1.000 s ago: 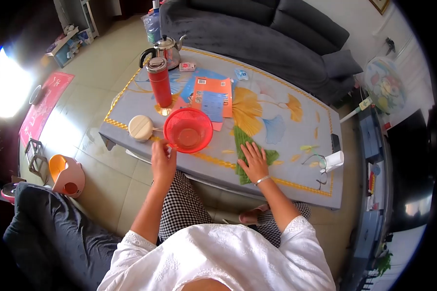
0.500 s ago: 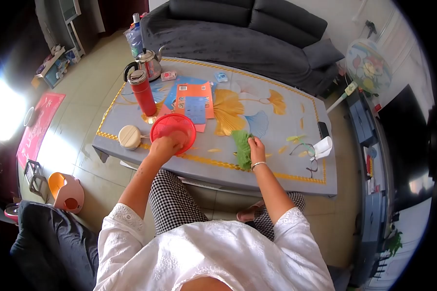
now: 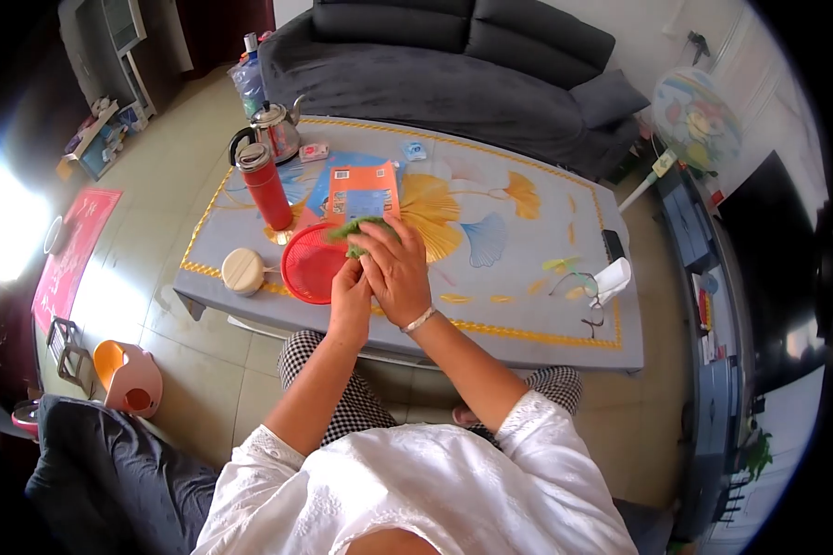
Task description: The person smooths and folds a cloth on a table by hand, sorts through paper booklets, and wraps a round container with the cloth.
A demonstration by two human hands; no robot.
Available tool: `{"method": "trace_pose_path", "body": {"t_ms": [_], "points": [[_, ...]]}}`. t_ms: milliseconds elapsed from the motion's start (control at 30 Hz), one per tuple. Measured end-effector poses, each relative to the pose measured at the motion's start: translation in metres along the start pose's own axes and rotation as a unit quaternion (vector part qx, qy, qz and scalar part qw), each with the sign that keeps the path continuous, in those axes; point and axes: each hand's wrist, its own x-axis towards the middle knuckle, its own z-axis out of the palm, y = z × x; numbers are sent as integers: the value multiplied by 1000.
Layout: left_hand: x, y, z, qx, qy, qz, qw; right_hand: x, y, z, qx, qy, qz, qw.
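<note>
Both hands meet over the right side of a red plastic basket [image 3: 307, 277] on the table. A crinkled green leaf [image 3: 354, 228] sticks out beyond the fingers of my right hand [image 3: 396, 271], which is curled over it with a bracelet at the wrist. My left hand [image 3: 349, 305] is closed just below, its fingertips pressed together against the leaf's lower part. The fingers hide much of the leaf. A round cream-coloured lidded container [image 3: 243, 271] stands left of the basket.
Behind the basket are a red thermos [image 3: 267, 190], a steel kettle [image 3: 276, 134] and an orange booklet [image 3: 363, 180]. Eyeglasses [image 3: 590, 319] and a white folded item [image 3: 613, 277] lie at the right by a black object [image 3: 613, 244]. A grey sofa [image 3: 435, 79] stands beyond the table [image 3: 528, 245].
My right hand has brought the green leaf leftward to the basket. My left hand has come out of the basket and moved right to meet it.
</note>
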Motion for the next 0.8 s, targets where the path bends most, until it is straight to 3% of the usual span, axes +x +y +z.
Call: {"method": "trace_pose_path", "body": {"t_ms": [100, 133, 167, 200, 267, 300, 333, 367, 400, 467, 533, 567, 600, 633, 667, 733, 800], "points": [[-3, -15, -10, 81, -45, 44, 995, 5, 11, 4, -63, 14, 9, 998], [-7, -15, -10, 82, -47, 40, 995, 7, 21, 5, 62, -28, 166, 984], [-13, -14, -10, 144, -59, 59, 986, 8, 33, 6, 185, -68, 318, 928], [-19, -11, -8, 204, -71, 79, 973, 11, 55, 6, 226, -120, 347, 902], [-26, 2, 0, 172, -67, 30, 982, -2, 92, 24, 443, -86, 382, 806], [-26, 3, 0, 81, -58, -8, 995, 1, 86, 16, 441, -85, 383, 807], [-27, 3, 1, -12, -47, -47, 998, 4, 71, 4, 533, -32, 453, 714], [-25, -2, 3, -14, -47, -48, 998, 4, 61, -4, 612, 22, 510, 604], [-22, -11, 6, -66, -38, -36, 996, -1, 57, -3, 611, 21, 511, 605], [-19, -24, 14, -117, -32, -25, 992, -15, 51, 4, 657, 97, 526, 531], [-19, -34, 24, -39, -25, 58, 997, -37, 48, 10, 649, 85, 520, 548], [-16, -37, 24, 67, -20, 90, 993, -43, 41, 11, 673, 93, 529, 508], [-12, -38, 24, 67, -21, 90, 994, -47, 36, 12, 696, 100, 537, 466], [-8, -39, 24, 228, -33, 199, 953, -50, 32, 12, 675, 118, 576, 447], [-7, -39, 23, 380, -43, 300, 874, -54, 31, 8, 674, 117, 577, 446], [-4, -37, 20, 416, -62, 314, 851, -55, 30, -9, 695, 109, 555, 444], [-5, -33, 16, 556, -142, 320, 753, -61, 33, -19, 711, 82, 524, 462]]}}
